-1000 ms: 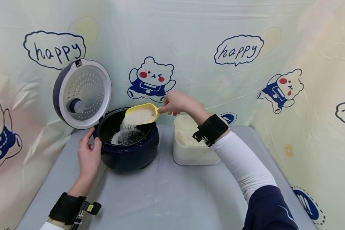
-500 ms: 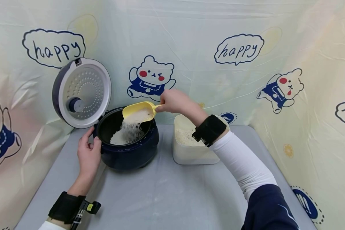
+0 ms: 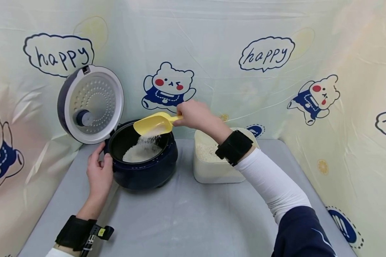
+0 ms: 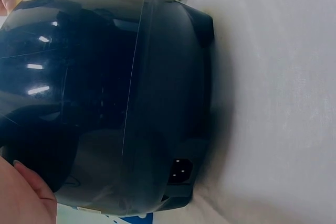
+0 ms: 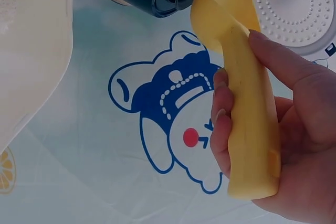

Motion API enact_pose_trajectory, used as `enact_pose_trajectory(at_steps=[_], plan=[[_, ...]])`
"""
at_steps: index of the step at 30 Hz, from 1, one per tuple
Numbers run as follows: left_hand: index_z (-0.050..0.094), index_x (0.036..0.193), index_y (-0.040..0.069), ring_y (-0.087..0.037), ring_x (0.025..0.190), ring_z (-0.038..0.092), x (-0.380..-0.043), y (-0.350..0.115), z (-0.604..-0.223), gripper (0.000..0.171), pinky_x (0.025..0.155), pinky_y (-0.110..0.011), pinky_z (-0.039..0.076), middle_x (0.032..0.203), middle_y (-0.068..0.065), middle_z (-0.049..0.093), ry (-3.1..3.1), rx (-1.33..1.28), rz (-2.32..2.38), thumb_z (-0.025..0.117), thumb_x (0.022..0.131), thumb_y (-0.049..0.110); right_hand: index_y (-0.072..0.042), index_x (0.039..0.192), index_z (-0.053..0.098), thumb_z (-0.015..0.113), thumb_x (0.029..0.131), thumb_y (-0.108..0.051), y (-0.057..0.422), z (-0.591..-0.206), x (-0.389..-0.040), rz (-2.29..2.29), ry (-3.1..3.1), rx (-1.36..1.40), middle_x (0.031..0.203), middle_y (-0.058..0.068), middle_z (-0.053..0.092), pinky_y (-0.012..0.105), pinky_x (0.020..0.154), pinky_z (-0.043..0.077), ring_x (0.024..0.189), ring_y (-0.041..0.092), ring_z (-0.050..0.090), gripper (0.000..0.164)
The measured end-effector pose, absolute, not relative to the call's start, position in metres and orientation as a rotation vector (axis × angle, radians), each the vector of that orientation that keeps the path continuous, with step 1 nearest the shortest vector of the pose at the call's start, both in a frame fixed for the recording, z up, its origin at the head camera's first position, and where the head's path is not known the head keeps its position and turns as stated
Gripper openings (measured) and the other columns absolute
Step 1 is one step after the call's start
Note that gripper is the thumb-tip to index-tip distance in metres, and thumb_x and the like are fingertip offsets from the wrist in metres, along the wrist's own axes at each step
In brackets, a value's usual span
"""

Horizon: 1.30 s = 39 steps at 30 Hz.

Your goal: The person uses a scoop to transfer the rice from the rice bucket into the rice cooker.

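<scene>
My right hand [image 3: 194, 114] grips the handle of a yellow scoop [image 3: 151, 123], tipped over the open pot of a dark blue rice cooker [image 3: 144, 178]. White rice streams off the scoop's lip onto a heap of rice [image 3: 138, 154] in the pot. In the right wrist view, fingers and thumb wrap the scoop handle [image 5: 252, 124]. My left hand [image 3: 99, 171] holds the cooker's left side beside the lid hinge. The left wrist view shows that thumb against the cooker's dark wall [image 4: 94, 77]; the other fingers are mostly hidden there.
The cooker's raised lid [image 3: 96, 89] leans back at the left. A cream container [image 3: 218, 174] with rice in it stands right of the cooker, under the right forearm. Grey cloth [image 3: 186, 221] covers the table, and a printed curtain [image 3: 218, 53] hangs behind.
The scoop has tilted further and shifted slightly left, and less rice shows in it. The heap in the pot has grown. My left hand stays in place.
</scene>
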<state>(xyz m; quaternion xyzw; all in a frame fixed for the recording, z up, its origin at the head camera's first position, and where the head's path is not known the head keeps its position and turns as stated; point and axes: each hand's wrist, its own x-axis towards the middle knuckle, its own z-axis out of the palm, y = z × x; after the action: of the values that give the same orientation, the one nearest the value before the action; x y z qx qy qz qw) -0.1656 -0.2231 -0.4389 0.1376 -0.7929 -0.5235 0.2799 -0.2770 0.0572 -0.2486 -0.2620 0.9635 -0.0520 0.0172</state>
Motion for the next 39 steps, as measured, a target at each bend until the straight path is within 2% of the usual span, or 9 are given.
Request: enact_pose_trajectory(at_steps=[7,21,27,34,39], plan=[[0.054,0.153,0.016,0.002,0.060,0.037,-0.166,-0.224,-0.438,0.048,0.057,-0.014,0.033,0.134,-0.003,0.051,-2.129,0.373,-1.405,0.048,0.106,0.018,-0.009,0.108,0.070,0.077,0.095,-0.036,0.061,-0.251,-0.276,-0.185,2.997,-0.813,0.093,0.004,0.063,0.029,0.070,0.042,0.082,0.021,0.054,0.032],[0.055,0.152,0.015,0.001,0.063,0.038,-0.167,-0.224,-0.441,0.048,0.059,-0.014,0.033,0.131,-0.003,0.051,-2.115,0.355,-1.383,0.048,0.105,0.017,-0.009,0.113,0.066,0.079,0.093,-0.031,0.071,-0.258,-0.278,-0.250,2.970,-0.826,0.102,0.006,0.067,0.034,0.077,0.048,0.089,0.022,0.057,0.033],[0.056,0.152,0.015,0.001,0.061,0.037,-0.168,-0.223,-0.442,0.048,0.058,-0.014,0.033,0.130,-0.003,0.051,-2.110,0.349,-1.380,0.048,0.105,0.016,-0.009,0.113,0.068,0.077,0.095,-0.033,0.077,-0.261,-0.278,-0.282,2.941,-0.851,0.098,0.005,0.065,0.031,0.073,0.045,0.087,0.022,0.056,0.032],[0.055,0.153,0.016,0.001,0.060,0.038,-0.168,-0.223,-0.443,0.048,0.056,-0.014,0.033,0.133,-0.004,0.051,-2.120,0.350,-1.408,0.048,0.106,0.018,-0.005,0.098,0.067,0.069,0.099,-0.033,0.097,-0.265,-0.282,-0.465,2.869,-0.900,0.081,0.004,0.055,0.027,0.067,0.038,0.076,0.020,0.053,0.028],[0.054,0.154,0.018,0.001,0.058,0.037,-0.168,-0.224,-0.443,0.048,0.055,-0.015,0.033,0.130,0.000,0.049,-2.116,0.368,-1.413,0.047,0.106,0.019,-0.003,0.095,0.068,0.068,0.101,-0.033,0.122,-0.267,-0.282,-0.622,2.791,-0.851,0.080,0.005,0.055,0.028,0.066,0.040,0.074,0.022,0.053,0.031]])
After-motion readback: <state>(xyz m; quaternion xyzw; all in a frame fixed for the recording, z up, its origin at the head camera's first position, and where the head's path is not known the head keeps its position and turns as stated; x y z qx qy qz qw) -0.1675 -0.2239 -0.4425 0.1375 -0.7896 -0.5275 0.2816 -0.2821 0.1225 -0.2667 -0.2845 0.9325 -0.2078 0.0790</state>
